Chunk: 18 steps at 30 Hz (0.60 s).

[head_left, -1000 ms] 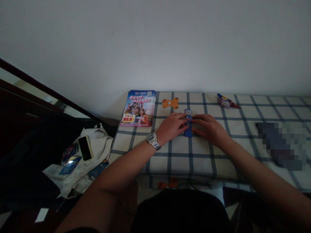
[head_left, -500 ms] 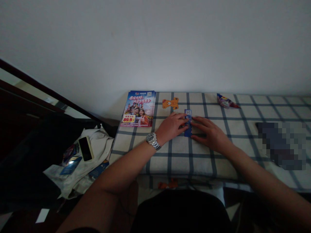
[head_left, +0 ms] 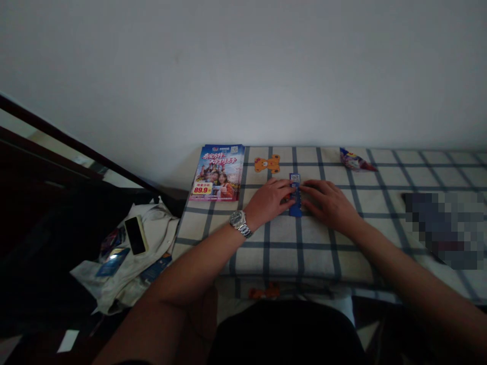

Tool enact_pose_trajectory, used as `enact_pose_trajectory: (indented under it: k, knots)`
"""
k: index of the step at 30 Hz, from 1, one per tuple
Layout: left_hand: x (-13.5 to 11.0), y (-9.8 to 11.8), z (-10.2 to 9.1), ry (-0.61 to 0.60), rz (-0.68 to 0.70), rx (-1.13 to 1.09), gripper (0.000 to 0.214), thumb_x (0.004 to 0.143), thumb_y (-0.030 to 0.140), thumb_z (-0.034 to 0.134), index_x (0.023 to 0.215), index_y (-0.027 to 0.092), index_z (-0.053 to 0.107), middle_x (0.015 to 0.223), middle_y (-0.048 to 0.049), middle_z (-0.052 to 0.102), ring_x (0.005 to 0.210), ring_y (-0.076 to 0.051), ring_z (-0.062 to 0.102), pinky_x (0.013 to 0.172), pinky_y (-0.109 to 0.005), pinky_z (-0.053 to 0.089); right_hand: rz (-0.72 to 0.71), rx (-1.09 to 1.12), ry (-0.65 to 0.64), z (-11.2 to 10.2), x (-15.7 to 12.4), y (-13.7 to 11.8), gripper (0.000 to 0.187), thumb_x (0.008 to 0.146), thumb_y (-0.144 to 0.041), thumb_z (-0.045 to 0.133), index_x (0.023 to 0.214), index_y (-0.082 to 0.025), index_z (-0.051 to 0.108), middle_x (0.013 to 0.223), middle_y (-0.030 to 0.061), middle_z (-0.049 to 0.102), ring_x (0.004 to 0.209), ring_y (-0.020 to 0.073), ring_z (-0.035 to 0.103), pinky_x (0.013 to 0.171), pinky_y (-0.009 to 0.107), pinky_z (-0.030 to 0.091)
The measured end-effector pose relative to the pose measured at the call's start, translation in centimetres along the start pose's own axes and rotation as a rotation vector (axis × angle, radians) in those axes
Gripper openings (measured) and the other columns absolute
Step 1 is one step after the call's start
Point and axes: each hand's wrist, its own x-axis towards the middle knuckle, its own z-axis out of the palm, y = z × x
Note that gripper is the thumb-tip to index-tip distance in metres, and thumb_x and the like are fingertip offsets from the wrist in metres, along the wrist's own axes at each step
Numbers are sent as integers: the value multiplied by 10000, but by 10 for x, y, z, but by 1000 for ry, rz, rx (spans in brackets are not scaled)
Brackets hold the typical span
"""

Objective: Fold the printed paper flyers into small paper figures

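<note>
A narrow blue folded paper strip [head_left: 294,195] with a small QR code at its far end lies on the checked cloth [head_left: 304,248]. My left hand [head_left: 268,201], with a metal watch on its wrist, presses the strip's left side, fingers flat. My right hand [head_left: 327,203] lies on its right side, fingers stretched over the edge. Both hands rest on the strip and cover part of it.
A colourful flyer [head_left: 217,172] lies at the far left of the cloth, an orange bear-shaped cutout [head_left: 267,163] behind the strip, a folded dark paper cone [head_left: 353,160] far right. A blurred dark object [head_left: 443,228] sits at right. A phone [head_left: 135,234] rests on a white garment [head_left: 125,268] at left.
My right hand slid along the strip and back, its fingers now again over the strip's right edge. The view shifted slightly down. The left hand stayed in place.
</note>
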Motion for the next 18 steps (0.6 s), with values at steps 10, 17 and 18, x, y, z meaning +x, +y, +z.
enact_pose_trajectory:
  k: [10,17,18]
  knots:
    - [0,0,-1,2,-8,-12,330,1055,375,605,1320,198,692,1423,-90,648,1234,-237,617,1118,-436,486,57,-96,2,7,23,11,407,1066,-412,507,1373,-184,646,1300,172,641,1151,346,598,999,519,497]
    - [-1,-1,0,-3,-5,-5,330,1052,370,614,1319,194,692,1435,-90,644,1281,-240,604,1134,-446,475,62,-139,27,11,29,13,447,1062,-429,484,1400,-170,619,1285,197,625,1109,369,585,944,539,505]
    - [-1,-1,1,-4,-7,-5,327,1053,369,614,1319,197,692,1434,-91,645,1280,-241,606,1133,-452,477,63,-142,34,11,29,13,446,1060,-429,485,1399,-172,618,1281,199,624,1110,372,583,944,544,505]
